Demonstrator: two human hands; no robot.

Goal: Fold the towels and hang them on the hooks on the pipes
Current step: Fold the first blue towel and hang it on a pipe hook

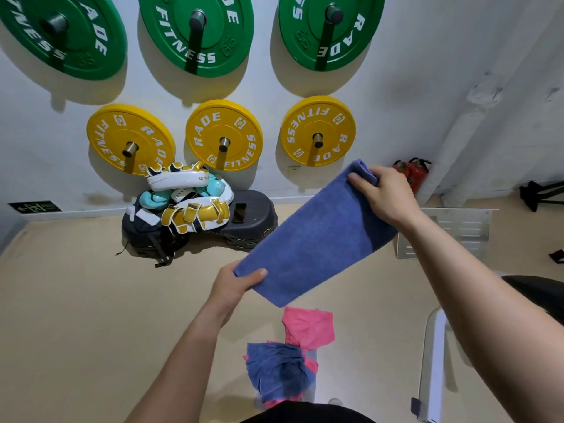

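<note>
A blue towel point(314, 236), folded into a long strip, is stretched in the air between my hands. My left hand point(233, 283) pinches its lower left end, thumb on top. My right hand point(384, 195) grips the upper right end, held higher and farther away. Below, near my body, lie a crumpled blue towel point(277, 369) and a pink towel point(308, 326) in a loose heap. White pipes point(467, 141) run up the wall at the right; no hooks are visible on them.
Green and yellow weight plates point(224, 135) hang on pegs on the white wall. A dark step platform point(253, 221) holds boxing pads and a phone. A red fire extinguisher point(416, 174) stands by the pipes. A white bench frame point(433, 361) is at the lower right.
</note>
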